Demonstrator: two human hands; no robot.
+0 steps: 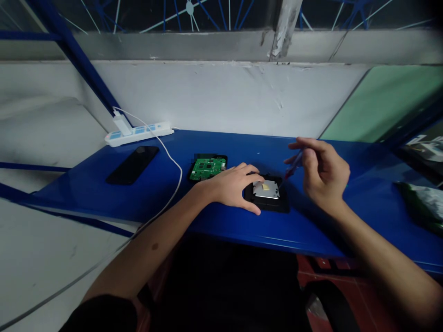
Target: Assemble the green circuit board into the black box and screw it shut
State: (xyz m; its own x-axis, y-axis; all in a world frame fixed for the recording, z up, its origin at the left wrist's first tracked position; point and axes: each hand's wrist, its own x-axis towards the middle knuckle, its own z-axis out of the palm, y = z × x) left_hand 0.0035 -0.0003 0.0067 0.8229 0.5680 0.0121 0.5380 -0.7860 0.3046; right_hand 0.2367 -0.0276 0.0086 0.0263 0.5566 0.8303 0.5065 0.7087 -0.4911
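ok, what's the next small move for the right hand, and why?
I'd check that the tip is seated before turning. The right hand holds what looks like a screwdriver, its tip by the right edge of the metal plate; contact is unclear. The left hand spreads over the left side of the black case, so it likely steadies it.

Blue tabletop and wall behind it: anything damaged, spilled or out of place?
No spill shows on the blue tabletop. The slack white cable trails across it and over its front edge, close by the left arm, so it might snag. Above the white wall, the grey window post's paint looks flaked.
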